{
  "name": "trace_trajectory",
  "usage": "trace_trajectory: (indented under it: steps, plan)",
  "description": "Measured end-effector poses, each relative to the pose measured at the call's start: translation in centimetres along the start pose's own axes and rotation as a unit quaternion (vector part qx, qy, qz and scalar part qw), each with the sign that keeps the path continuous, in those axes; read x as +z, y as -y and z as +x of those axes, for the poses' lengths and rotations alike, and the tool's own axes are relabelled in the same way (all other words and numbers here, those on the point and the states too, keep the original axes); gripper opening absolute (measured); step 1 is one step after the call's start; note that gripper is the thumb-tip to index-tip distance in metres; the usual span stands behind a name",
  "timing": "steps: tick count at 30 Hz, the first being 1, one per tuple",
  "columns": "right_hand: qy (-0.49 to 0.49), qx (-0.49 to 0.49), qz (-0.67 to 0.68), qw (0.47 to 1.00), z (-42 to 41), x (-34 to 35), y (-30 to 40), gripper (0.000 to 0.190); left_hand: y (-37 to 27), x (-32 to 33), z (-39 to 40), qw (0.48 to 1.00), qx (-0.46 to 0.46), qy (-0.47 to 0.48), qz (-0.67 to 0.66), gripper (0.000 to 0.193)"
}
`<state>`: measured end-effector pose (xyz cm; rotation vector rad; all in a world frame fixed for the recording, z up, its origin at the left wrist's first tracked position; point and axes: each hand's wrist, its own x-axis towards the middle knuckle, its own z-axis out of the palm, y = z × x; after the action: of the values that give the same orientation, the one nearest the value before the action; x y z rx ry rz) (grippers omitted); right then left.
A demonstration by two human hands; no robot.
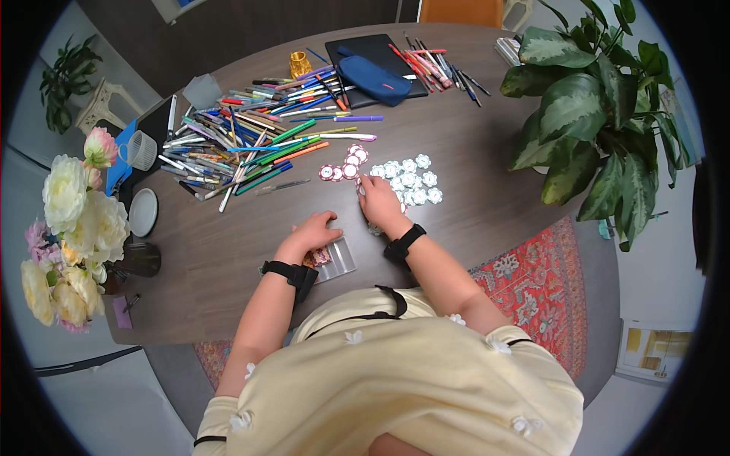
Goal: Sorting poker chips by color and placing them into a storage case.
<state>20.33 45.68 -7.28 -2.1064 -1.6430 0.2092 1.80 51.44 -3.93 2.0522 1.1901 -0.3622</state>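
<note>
My right hand (381,200) is among poker chips, with its thumb and fingertips pinched on a red-and-white poker chip (359,184). Flat groups of chips lie around it: red-and-white chips (350,171) to the upper left, and pale green-white chips (408,180) to the right. Part of the pale group is covered by the hand. Over a clear plastic chip tray (344,256), my left hand (312,232) has its thumb and index finger apart, with no object visible in it. Reddish-brown chips (321,256) stand in the tray, partly hidden by the left hand and wrist.
Beyond my hands spreads a heap of pens and markers (251,137). A blue pencil case (373,78) rests on a black folder (342,47). A leafy plant (576,108) overhangs the table's right side; artificial flowers (74,228) and a white dish (143,212) are at left.
</note>
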Motion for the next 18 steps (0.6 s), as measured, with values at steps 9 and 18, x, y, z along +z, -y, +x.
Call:
trace_trajectory:
  steps: [9, 18]
  plan:
    - [0.068, 0.004, -0.072, 0.995, -0.3, -0.5, 0.8, 0.039, 0.1, 0.2, -0.2, 1.000, -0.011, 0.022, 0.008, 0.055]
    - [0.105, 0.012, 0.056, 0.993, -2.1, -1.2, 1.7, 0.031, -0.7, 0.8, 1.6, 0.999, -0.016, -0.045, -0.013, 0.052]
